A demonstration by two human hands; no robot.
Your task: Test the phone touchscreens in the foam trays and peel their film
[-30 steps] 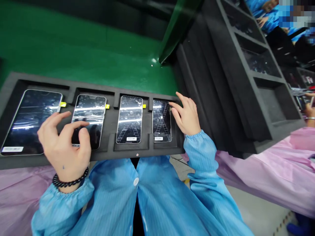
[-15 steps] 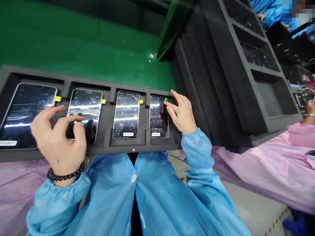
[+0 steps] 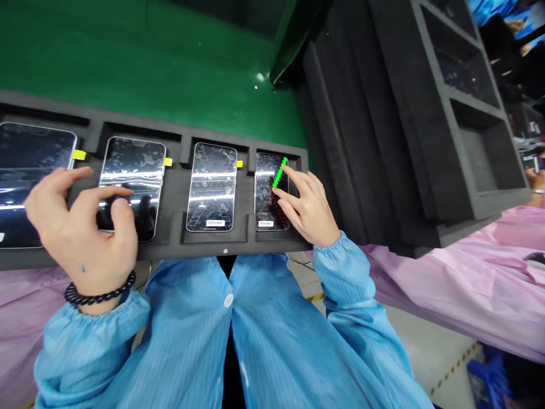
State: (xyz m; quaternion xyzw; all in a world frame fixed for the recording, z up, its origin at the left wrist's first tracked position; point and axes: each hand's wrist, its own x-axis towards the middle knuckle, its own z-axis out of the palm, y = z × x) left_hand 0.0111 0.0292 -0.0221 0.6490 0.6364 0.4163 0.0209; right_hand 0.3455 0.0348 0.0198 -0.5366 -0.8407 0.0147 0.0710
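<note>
Several smartphones lie face up in a row of slots in a black foam tray (image 3: 174,199), with small yellow tabs at their sides. My right hand (image 3: 303,207) rests its fingertips on the screen of the rightmost phone (image 3: 266,193), where a bright green diagonal line (image 3: 280,173) shows. My left hand (image 3: 80,224) is curled over the lower part of the second phone from the left (image 3: 136,170), its thumb at the screen. The leftmost phone (image 3: 29,170) is cut off by the frame edge. Neither hand holds anything.
The tray lies on a green table surface (image 3: 128,57). A black foam shelf rack (image 3: 464,142) with compartments stands to the right. A co-worker's pink sleeve (image 3: 451,284) and hand (image 3: 537,179) are at the right. My blue coat (image 3: 187,335) fills the bottom.
The small green mark on the rightmost phone has grown into a long diagonal line under my right fingertip. The whole scene has shifted left and upward in view.
</note>
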